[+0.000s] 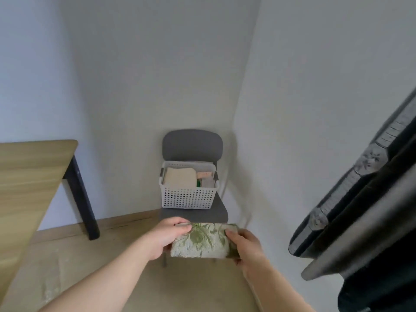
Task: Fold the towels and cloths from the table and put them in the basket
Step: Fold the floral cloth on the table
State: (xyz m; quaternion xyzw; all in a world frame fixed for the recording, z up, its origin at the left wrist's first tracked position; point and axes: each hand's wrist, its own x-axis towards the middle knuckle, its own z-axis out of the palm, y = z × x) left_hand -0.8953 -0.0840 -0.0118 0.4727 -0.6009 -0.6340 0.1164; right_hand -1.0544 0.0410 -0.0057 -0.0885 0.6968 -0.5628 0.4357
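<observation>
Head view: left hand [167, 238] and right hand [246, 251] pinch the folded towel [200, 240] by its ends; keep it flat, lower into right side of basket [188, 199].

Both bare forearms reach forward from the lower edge, converging. The left hand [165, 238] grips one end of the folded towel [202, 242], fingers [179, 222] curled over its top; the right hand [247, 251] pinches the other end.
</observation>
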